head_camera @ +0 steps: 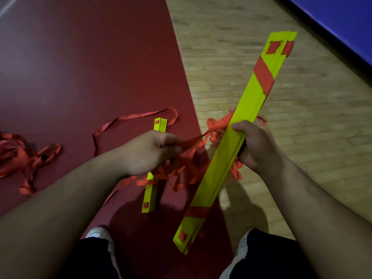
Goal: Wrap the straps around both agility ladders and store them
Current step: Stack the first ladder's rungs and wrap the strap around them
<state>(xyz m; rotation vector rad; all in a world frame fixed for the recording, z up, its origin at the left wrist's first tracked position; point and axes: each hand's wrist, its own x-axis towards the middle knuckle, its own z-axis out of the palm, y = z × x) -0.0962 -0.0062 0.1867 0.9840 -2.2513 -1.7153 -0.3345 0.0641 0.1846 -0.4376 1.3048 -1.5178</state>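
"White shoes (100, 234) at the bottom edge. What's just above them?"

"The near end of a ladder (219, 168), a yellow-green stack of rungs held off the floor and slanting up to the right. A red band of strap crosses it close to that end."

"Who has hold of it?"

"The right hand (255, 146), at the middle of the stack: fingers curled round from the right edge, thumb lying on the top face."

"And the left hand (149, 152)?"

"Fingers closed on the strap (193, 142), which runs taut from them to the stack's left edge. More of it hangs in a loose tangle between and below the two hands."

"Any wrapping further up?"

"Yes, a wide slanting band beyond the right hand, near the far end."

"Where's the other one?"

"The second ladder (150, 195) lies flat on the red floor (80, 67), under the left hand, which hides its middle. Its loose strap (128, 117) curls away from the far end in a long loop."

"Anything left of that?"

"A heap (18, 156) of red strap at the left edge, also on the red floor."

"And beyond?"

"Wood floor (302, 117) on the right, then a blue pad (342, 21) in the far corner."
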